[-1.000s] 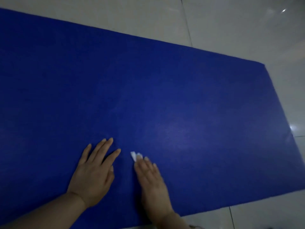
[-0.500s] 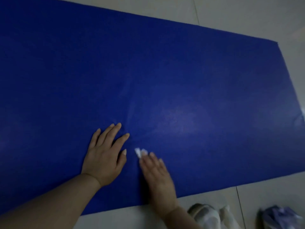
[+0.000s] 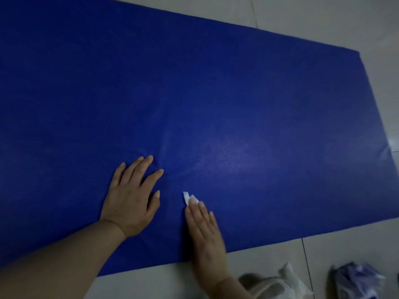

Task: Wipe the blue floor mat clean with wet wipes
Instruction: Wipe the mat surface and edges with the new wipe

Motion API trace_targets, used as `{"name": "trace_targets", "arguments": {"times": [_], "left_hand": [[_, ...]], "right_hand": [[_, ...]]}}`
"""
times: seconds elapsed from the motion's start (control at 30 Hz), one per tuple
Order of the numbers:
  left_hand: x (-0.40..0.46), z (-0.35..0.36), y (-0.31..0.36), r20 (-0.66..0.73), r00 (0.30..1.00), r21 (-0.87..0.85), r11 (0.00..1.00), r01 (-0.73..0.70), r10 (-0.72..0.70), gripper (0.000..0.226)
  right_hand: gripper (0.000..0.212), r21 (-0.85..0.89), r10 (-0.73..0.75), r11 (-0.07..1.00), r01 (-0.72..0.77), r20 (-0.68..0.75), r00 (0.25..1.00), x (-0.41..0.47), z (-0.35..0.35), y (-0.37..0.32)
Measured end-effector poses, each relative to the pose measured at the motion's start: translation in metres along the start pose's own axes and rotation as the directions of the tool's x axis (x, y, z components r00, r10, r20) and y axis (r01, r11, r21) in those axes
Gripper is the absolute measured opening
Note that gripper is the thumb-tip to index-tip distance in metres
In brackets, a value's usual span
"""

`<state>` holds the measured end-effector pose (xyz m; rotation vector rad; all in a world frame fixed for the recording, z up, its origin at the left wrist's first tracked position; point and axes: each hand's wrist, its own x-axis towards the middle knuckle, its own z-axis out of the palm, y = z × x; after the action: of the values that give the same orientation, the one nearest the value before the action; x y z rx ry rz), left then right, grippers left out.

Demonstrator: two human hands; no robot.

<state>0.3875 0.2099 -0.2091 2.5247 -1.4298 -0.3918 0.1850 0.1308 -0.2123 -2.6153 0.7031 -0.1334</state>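
Presently: one mat [image 3: 216, 100] lay on tile. One left hand [image 3: 131, 201], fingers spread, pressed it at 7 o'clock. One right hand [image 3: 205, 231], fingers together, pressed one wipe [image 3: 187, 197] at 6 o'clock.

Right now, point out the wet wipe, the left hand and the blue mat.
wet wipe [image 3: 187, 197]: head view, white corner showing past the fingertips.
left hand [image 3: 131, 203]: head view, back of the hand.
blue mat [image 3: 259, 93]: head view, bare surface.

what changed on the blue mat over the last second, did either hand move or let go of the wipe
Little changed. Mostly the view tilted down, bringing a pale crumpled bag and a bluish wipes pack on the tiled floor into sight. The right hand still presses the white wet wipe flat; the left hand stays spread on the blue floor mat.
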Motion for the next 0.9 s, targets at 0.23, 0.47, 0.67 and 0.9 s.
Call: {"name": "trace_targets", "arguments": {"times": [0.23,0.47,0.67,0.9], "left_hand": [[0.0,0.002,-0.001,-0.038,0.999,0.009,1.0,-0.007,0.008,0.052],[0.001,0.0,0.001,-0.016,1.0,0.008,1.0,-0.005,0.005,0.053],[0.001,0.001,0.0,-0.027,1.0,0.004,1.0,-0.011,0.011,0.052],[0.001,-0.002,0.001,-0.016,1.0,0.012,1.0,-0.016,0.016,0.052]], "right_hand": [[0.082,-0.014,0.576,0.802,-0.598,-0.248,0.779,0.016,-0.042,0.085],[0.065,-0.025,0.091,0.995,-0.093,-0.04,0.995,0.007,-0.009,0.021],[0.082,0.003,0.547,0.826,-0.564,-0.246,0.8,0.019,-0.031,0.066],[0.059,-0.013,-0.014,1.0,0.014,-0.001,1.0,-0.004,0.007,-0.015]]}}
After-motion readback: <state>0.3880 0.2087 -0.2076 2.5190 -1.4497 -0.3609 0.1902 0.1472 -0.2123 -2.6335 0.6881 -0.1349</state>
